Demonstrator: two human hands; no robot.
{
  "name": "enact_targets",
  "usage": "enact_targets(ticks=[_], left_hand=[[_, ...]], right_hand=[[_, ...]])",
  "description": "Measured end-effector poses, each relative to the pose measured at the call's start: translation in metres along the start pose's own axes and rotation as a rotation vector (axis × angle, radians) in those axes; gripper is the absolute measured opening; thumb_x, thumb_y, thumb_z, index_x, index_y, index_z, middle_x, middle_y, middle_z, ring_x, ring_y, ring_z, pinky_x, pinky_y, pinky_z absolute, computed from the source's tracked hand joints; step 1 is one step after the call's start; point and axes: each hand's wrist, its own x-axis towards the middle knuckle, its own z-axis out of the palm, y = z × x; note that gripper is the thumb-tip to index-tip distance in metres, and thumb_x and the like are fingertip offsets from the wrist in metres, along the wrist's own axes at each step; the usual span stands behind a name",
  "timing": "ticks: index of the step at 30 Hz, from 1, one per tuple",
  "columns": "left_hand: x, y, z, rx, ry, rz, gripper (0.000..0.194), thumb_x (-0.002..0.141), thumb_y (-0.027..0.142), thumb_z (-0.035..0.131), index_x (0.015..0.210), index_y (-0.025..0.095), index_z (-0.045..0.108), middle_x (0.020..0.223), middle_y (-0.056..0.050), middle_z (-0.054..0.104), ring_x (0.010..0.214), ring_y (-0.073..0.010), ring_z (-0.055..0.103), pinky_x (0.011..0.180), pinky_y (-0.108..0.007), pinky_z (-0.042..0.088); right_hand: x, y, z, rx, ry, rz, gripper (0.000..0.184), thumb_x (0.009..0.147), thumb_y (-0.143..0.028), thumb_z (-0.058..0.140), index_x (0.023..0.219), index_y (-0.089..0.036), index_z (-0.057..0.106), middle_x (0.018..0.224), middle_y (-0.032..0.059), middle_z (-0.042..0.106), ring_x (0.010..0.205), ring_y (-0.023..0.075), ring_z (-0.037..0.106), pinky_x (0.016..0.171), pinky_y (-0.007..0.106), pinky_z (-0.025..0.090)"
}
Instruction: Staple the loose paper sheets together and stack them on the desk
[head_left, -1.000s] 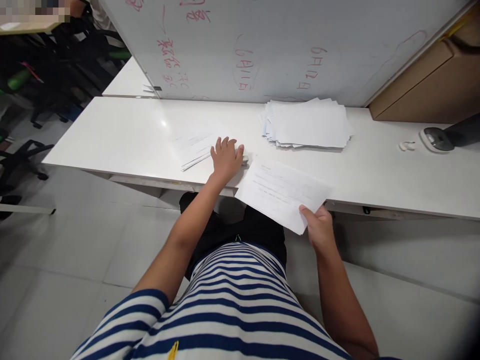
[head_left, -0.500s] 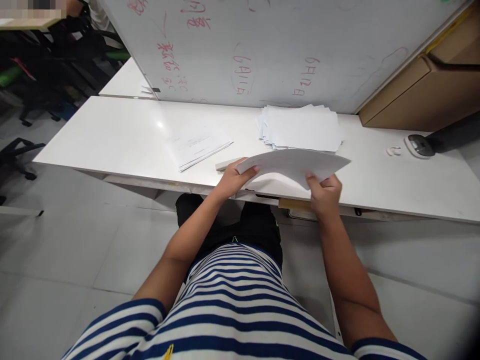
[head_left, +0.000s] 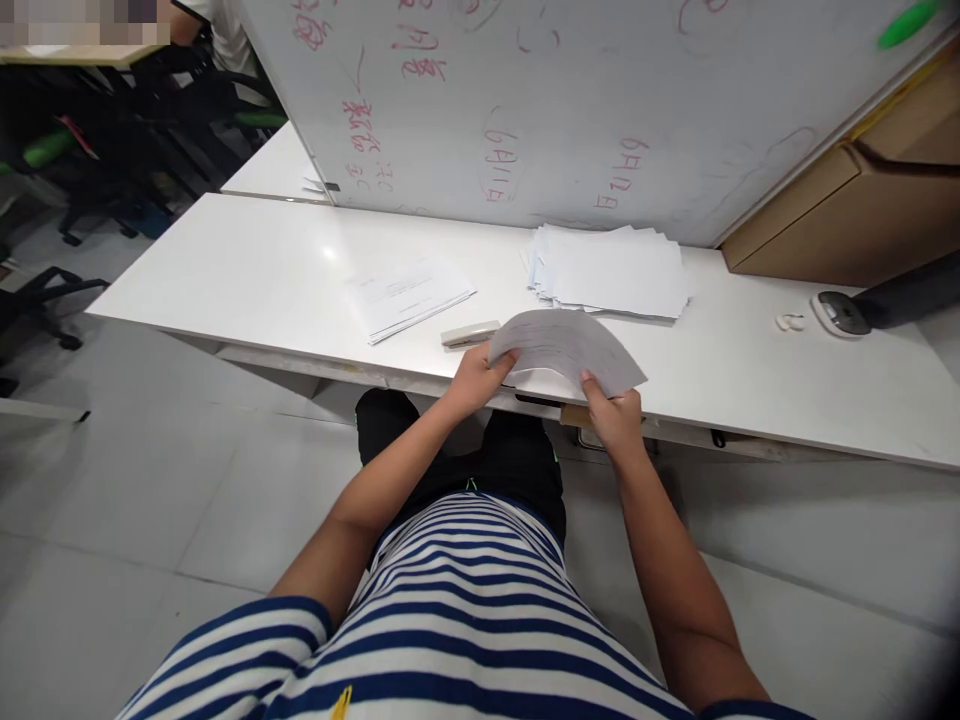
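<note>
A printed sheet of paper (head_left: 562, 340) is bowed upward between my two hands, above the desk's front edge. My left hand (head_left: 480, 380) pinches its left end, thumb on top. At the right end my right hand (head_left: 613, 408) grips it, thumb on the near face. Whether it is one sheet or more I cannot tell. Just behind my left hand lies a pale stapler (head_left: 469, 334). A tall, uneven stack of white paper (head_left: 611, 268) sits beyond the held sheet. To the left rests a thinner pile of printed sheets (head_left: 416, 295).
The white desk (head_left: 247, 255) runs across the view. Behind it stands a whiteboard (head_left: 562, 110) with red writing. Cardboard boxes (head_left: 810, 215), a dark, rounded device (head_left: 841, 313) and small white earbuds (head_left: 790, 322) are at the right. Office chairs and part of a person are at the upper left.
My right hand has moved left, closer to my left hand, and the paper bends more sharply. The stapler shows more fully now. The camera view has shifted slightly.
</note>
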Motion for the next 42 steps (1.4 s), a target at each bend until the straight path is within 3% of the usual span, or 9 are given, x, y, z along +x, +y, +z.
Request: enact_targets(ticks=[5, 10, 14, 18, 23, 28, 33, 37, 42], left_hand=[[0.002, 0.01, -0.009, 0.094, 0.062, 0.143, 0.037, 0.098, 0.042, 0.046, 0.125, 0.02, 0.057, 0.124, -0.008, 0.067, 0.112, -0.021, 0.064, 0.096, -0.034, 0.051], [0.026, 0.002, -0.017, 0.575, 0.187, 0.137, 0.037, 0.1, 0.036, 0.038, 0.13, 0.021, 0.054, 0.137, -0.011, 0.059, 0.135, -0.0272, 0.046, 0.113, -0.047, 0.033], [0.047, -0.013, -0.018, 0.723, 0.122, 0.014, 0.04, 0.102, 0.029, 0.026, 0.127, 0.02, 0.056, 0.13, -0.012, 0.064, 0.133, -0.0292, 0.048, 0.116, -0.058, 0.02], [0.056, -0.017, -0.028, 0.709, -0.053, 0.102, 0.041, 0.1, 0.027, 0.026, 0.126, 0.019, 0.058, 0.129, -0.01, 0.066, 0.124, -0.0261, 0.056, 0.115, -0.052, 0.027], [0.058, -0.009, -0.042, 0.672, -0.192, 0.113, 0.043, 0.099, 0.029, 0.028, 0.13, 0.021, 0.057, 0.133, -0.006, 0.064, 0.127, -0.0248, 0.055, 0.114, -0.046, 0.032], [0.058, -0.002, -0.044, 0.568, -0.156, 0.016, 0.039, 0.094, 0.026, 0.038, 0.125, 0.02, 0.061, 0.126, -0.007, 0.069, 0.118, -0.0254, 0.061, 0.112, -0.047, 0.037], [0.059, 0.0, -0.038, 0.567, -0.056, 0.016, 0.036, 0.093, 0.022, 0.037, 0.119, 0.025, 0.062, 0.127, -0.004, 0.067, 0.121, -0.0256, 0.058, 0.12, -0.059, 0.015], [0.063, 0.001, -0.032, 0.614, -0.002, 0.077, 0.033, 0.099, 0.032, 0.034, 0.118, 0.024, 0.061, 0.127, -0.006, 0.066, 0.128, -0.0267, 0.053, 0.121, -0.061, 0.01], [0.073, -0.009, -0.026, 0.725, 0.032, 0.072, 0.033, 0.097, 0.043, 0.043, 0.116, 0.023, 0.062, 0.136, -0.009, 0.059, 0.147, -0.0352, 0.027, 0.118, -0.068, -0.01]], right_hand=[[-0.009, 0.006, -0.023, -0.102, 0.139, -0.071, 0.049, 0.079, -0.053, 0.066, 0.105, -0.012, 0.072, 0.109, 0.0148, 0.074, 0.11, 0.031, 0.066, 0.103, 0.049, 0.047], [-0.019, 0.022, -0.048, -0.034, 0.141, 0.129, 0.046, 0.072, -0.048, 0.074, 0.1, -0.012, 0.071, 0.107, 0.0145, 0.074, 0.098, 0.03, 0.069, 0.09, 0.047, 0.056], [-0.029, 0.022, -0.049, 0.152, 0.028, 0.354, 0.046, 0.066, -0.044, 0.078, 0.1, -0.014, 0.07, 0.109, 0.0138, 0.072, 0.077, 0.0258, 0.068, 0.052, 0.036, 0.059], [-0.04, 0.012, -0.039, 0.209, -0.082, 0.438, 0.04, 0.067, -0.04, 0.079, 0.097, -0.015, 0.07, 0.107, 0.0125, 0.073, 0.069, 0.0226, 0.066, 0.037, 0.028, 0.05], [-0.049, 0.014, -0.023, 0.267, -0.165, 0.46, 0.031, 0.07, -0.037, 0.077, 0.09, -0.014, 0.071, 0.097, 0.0105, 0.075, 0.057, 0.0171, 0.06, 0.033, 0.025, 0.045], [-0.051, 0.02, -0.016, 0.294, -0.171, 0.491, 0.03, 0.069, -0.035, 0.078, 0.089, -0.013, 0.071, 0.092, 0.0102, 0.075, 0.053, 0.0155, 0.058, 0.033, 0.026, 0.046], [-0.053, 0.022, -0.019, 0.332, -0.169, 0.498, 0.03, 0.068, -0.033, 0.079, 0.089, -0.014, 0.071, 0.093, 0.0089, 0.075, 0.053, 0.0139, 0.058, 0.032, 0.024, 0.044], [-0.053, 0.021, -0.02, 0.328, -0.163, 0.5, 0.026, 0.069, -0.033, 0.079, 0.087, -0.015, 0.071, 0.092, 0.0083, 0.075, 0.052, 0.0133, 0.057, 0.032, 0.024, 0.044], [-0.05, 0.018, -0.017, 0.301, -0.171, 0.497, 0.025, 0.07, -0.032, 0.078, 0.086, -0.015, 0.071, 0.091, 0.0086, 0.075, 0.052, 0.0137, 0.058, 0.033, 0.024, 0.045]])
